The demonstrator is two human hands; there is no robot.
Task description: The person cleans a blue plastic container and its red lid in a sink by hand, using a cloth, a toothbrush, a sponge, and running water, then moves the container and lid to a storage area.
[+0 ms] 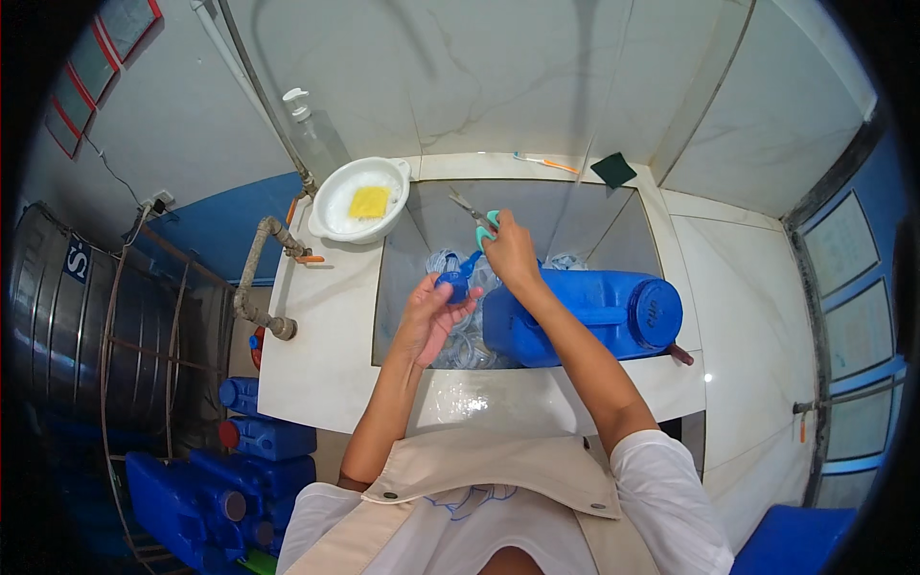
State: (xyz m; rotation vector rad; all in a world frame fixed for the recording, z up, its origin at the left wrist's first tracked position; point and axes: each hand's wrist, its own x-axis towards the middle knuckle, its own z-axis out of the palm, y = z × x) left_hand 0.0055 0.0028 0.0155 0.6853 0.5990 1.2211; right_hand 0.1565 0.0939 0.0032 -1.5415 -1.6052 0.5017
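Note:
Over the tiled sink (413, 316), my left hand (440, 309) holds a small blue plastic cap (453, 286) between thumb and fingers. A blue strip rises from the cap. My right hand (510, 251) grips scissors (480, 218) by their turquoise handles, blades pointing to the upper left and slightly apart. A blue plastic jug (568, 309) with a round screw cap (655, 313) lies on its side under my right forearm, across the sink's right part. Beneath my hands, clear plastic pieces and pale ribbed rings (467, 351) fill part of the sink.
A white basin (323, 208) with suds and a yellow sponge (370, 202) stands left of the sink, near a pump bottle (309, 133). A toothbrush (546, 164) and dark green scouring pad (613, 170) lie on the back ledge. A pipe tap (248, 273) stands at left; blue jugs (269, 438) lie below.

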